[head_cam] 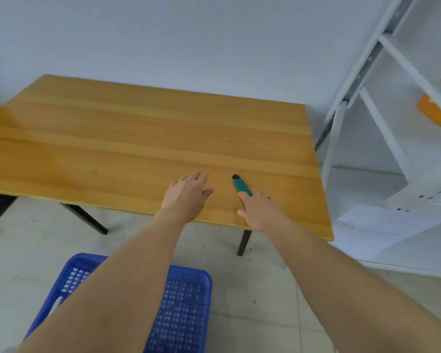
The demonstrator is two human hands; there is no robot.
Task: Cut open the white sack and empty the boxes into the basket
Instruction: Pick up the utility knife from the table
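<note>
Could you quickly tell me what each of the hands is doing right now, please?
Left hand: open, flat over the table, holding nothing.
Right hand: on the green utility knife; whether it grips it cannot be told.

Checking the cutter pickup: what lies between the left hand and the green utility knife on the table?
Nothing: in the head view only bare wooden table separates the left hand from the green utility knife, which the right hand touches.

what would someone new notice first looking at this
Two bare forearms reach over a wooden table, the left hand spread open, the right hand resting on a green utility knife near the table's front right. Below, a blue basket sits on the floor; no white sack shows.
</note>
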